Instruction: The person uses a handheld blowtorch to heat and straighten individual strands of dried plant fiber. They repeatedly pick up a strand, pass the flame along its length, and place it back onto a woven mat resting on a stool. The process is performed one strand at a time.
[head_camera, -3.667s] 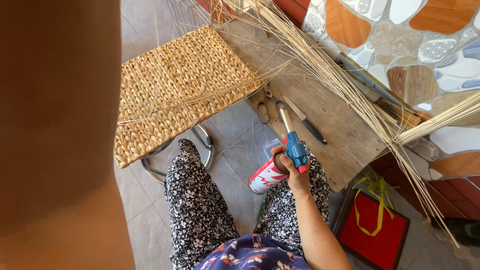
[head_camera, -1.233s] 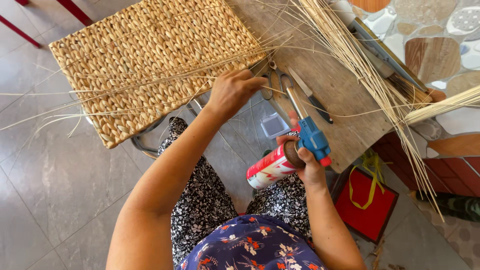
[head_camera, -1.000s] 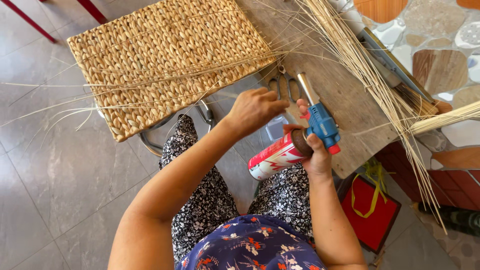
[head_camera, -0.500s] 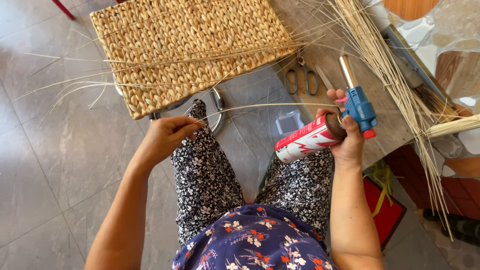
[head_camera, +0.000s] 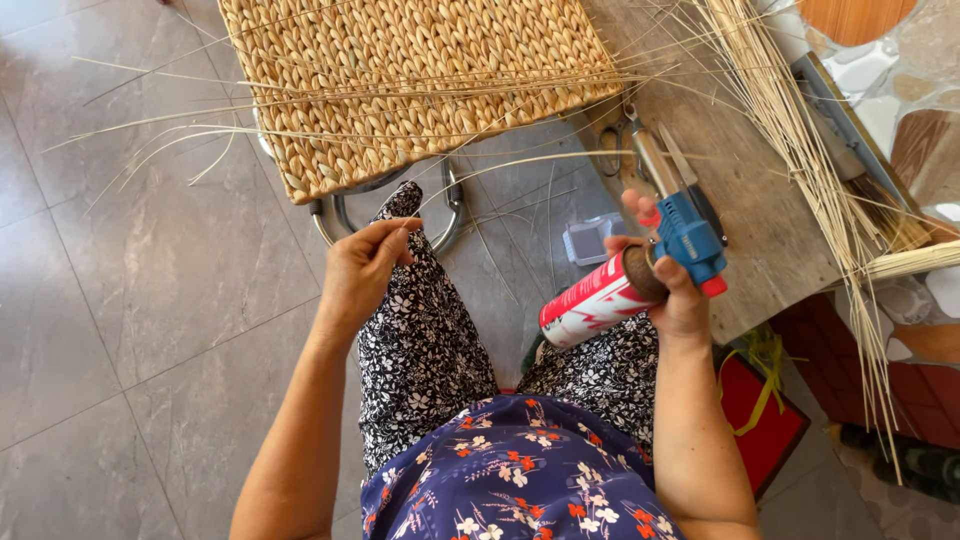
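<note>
Head view, seated worker. The right hand (head_camera: 672, 290) is closed around a gas canister (head_camera: 590, 303), red and white, fitted with a blue torch head (head_camera: 690, 232) whose metal nozzle (head_camera: 650, 160) points up and away from the body, over the near edge of the wooden tabletop (head_camera: 770, 240). The canister's long axis runs from lower left, above the lap, to upper right; the nozzle continues that line.

The left hand (head_camera: 362, 272) hangs above the left knee, fingers pinched together on one thin pale straw (head_camera: 520, 162), which arcs rightward from the fingertips and passes just beside the nozzle. The straw thus lies across the torch's axis, with the right hand the nearer to the crossing point.

Beyond both hands: a woven mat (head_camera: 420, 70) resting on a metal stool frame (head_camera: 345, 215), loose straws trailing over it; scissors (head_camera: 612, 150) on the tabletop; a long bundle of straw (head_camera: 800, 150) to the right; a small clear box (head_camera: 585, 240) on the tiled floor (head_camera: 150, 300).
</note>
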